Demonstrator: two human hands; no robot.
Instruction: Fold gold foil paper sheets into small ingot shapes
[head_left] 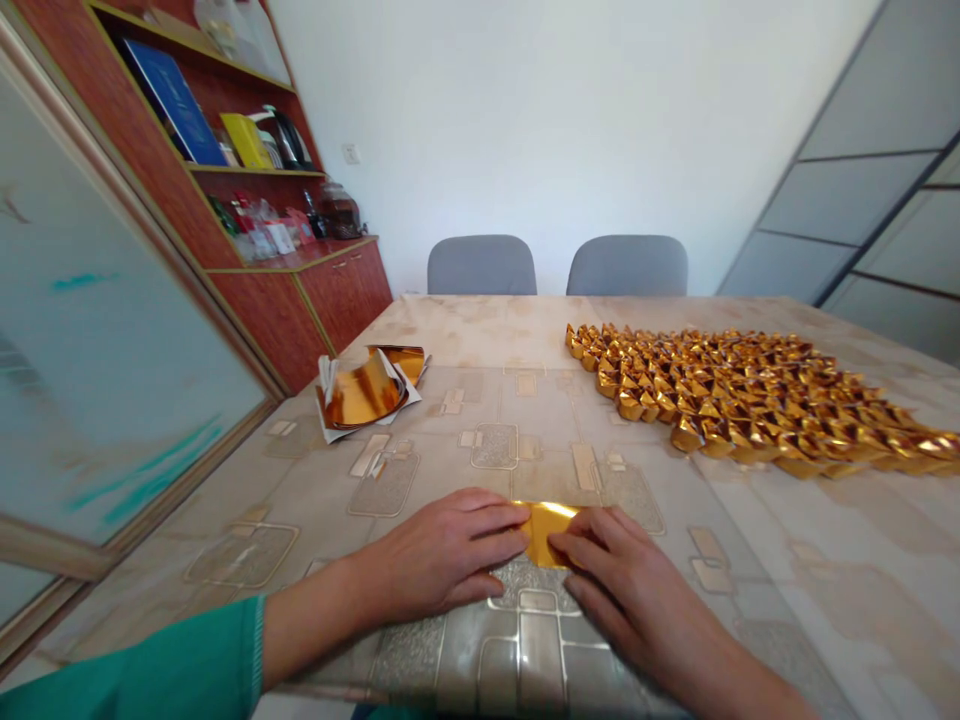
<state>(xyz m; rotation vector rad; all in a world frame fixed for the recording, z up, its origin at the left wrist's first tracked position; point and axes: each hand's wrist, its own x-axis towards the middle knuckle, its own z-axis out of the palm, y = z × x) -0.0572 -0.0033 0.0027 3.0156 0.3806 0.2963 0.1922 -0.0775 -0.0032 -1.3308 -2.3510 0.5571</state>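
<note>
Near the tabletop's [480, 345] front edge, the right hand [622, 570] holds the foil [549, 532]; if the left hand [457, 545] pinches or only presses, I cannot tell. Probably light, slippery, easily creased: best held by its ends.

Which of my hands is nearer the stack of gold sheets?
Left. Your left hand is on the near side of the stack of gold sheets and somewhat right; your right hand is farther right.

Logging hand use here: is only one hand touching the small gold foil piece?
No, the left hand and right hand both touch the small gold foil piece.
</note>
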